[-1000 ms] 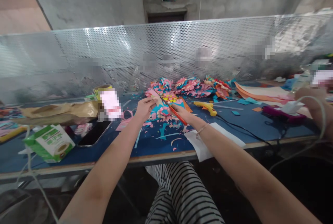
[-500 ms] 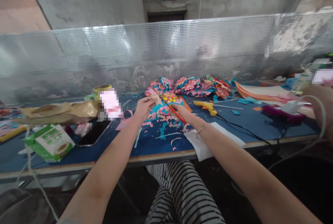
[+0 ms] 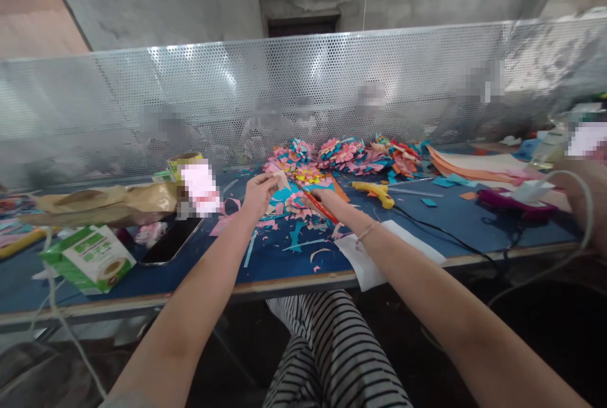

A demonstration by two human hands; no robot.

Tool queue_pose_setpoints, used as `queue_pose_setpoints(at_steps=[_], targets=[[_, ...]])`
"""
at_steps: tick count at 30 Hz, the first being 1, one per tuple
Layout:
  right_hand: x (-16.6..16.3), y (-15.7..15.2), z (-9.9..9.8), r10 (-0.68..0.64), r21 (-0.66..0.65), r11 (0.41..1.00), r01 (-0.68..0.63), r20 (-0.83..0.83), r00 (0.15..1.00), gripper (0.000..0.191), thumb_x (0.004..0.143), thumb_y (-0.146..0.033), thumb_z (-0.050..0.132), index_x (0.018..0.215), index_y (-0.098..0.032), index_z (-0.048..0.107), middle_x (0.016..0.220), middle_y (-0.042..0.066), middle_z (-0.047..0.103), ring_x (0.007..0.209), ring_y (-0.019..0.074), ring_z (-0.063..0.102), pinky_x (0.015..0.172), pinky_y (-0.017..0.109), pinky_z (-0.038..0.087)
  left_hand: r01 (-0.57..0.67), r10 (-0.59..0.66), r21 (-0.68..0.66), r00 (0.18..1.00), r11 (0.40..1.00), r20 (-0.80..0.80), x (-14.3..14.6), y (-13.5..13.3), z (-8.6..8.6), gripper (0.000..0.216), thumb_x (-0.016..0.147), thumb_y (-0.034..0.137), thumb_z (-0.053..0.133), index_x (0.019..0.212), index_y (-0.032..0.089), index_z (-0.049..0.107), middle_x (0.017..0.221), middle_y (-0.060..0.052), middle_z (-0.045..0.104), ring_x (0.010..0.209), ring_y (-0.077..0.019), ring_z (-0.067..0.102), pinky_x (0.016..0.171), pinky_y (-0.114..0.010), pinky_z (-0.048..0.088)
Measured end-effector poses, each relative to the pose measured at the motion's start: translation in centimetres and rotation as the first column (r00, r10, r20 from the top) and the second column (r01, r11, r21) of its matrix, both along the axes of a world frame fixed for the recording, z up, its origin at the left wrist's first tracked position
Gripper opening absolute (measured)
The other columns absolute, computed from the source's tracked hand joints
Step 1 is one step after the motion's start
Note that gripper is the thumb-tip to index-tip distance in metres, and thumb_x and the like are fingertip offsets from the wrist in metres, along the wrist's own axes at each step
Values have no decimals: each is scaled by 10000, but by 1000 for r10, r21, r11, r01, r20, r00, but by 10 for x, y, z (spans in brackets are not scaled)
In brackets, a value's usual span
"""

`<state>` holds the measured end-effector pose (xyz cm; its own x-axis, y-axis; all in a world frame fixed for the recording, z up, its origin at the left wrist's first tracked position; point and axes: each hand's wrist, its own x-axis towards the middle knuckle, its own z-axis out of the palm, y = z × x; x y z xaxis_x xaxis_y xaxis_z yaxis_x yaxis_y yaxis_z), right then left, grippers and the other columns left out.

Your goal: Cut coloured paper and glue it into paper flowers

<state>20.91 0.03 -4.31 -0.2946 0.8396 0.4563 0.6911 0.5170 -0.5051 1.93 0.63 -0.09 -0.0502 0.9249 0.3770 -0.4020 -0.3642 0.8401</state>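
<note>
My left hand (image 3: 260,193) pinches a small piece of pale paper (image 3: 282,181) between thumb and fingers. My right hand (image 3: 328,202) is closed round the orange-red handles of a pair of scissors (image 3: 320,206), whose blades point up and left toward the paper. Whether the blades touch the paper, I cannot tell. Just below and between the hands lies a pink and blue paper flower (image 3: 298,204). Scraps of pink and blue paper (image 3: 296,235) are strewn around it. Behind the hands are several heaped paper flowers (image 3: 341,154) in pink, blue and red.
A yellow glue gun (image 3: 375,193) with a black cord lies right of my hands. White paper (image 3: 389,251) is under my right forearm. At left are a green-and-white box (image 3: 92,259), a dark phone (image 3: 173,242) and brown wrapping (image 3: 107,200). A perforated metal panel (image 3: 284,79) stands behind.
The paper in my left hand has turned: its pink side showed before, now a pale side does. My left hand has shifted slightly left; the scissors stay in my right hand.
</note>
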Motion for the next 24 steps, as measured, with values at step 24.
queue_pose_setpoints(at_steps=[24], targets=[[2,-23,14,84,-218,971,-101,-87,993,503,736,-681,436,731,-181,483,705,0,511,654,138,464,595,256,356,43,-45,-19,993,999,-105,2,-2,-3,222,426,231,816,566,143,668,579,-13,631,574,-134,587,634,-294,485]])
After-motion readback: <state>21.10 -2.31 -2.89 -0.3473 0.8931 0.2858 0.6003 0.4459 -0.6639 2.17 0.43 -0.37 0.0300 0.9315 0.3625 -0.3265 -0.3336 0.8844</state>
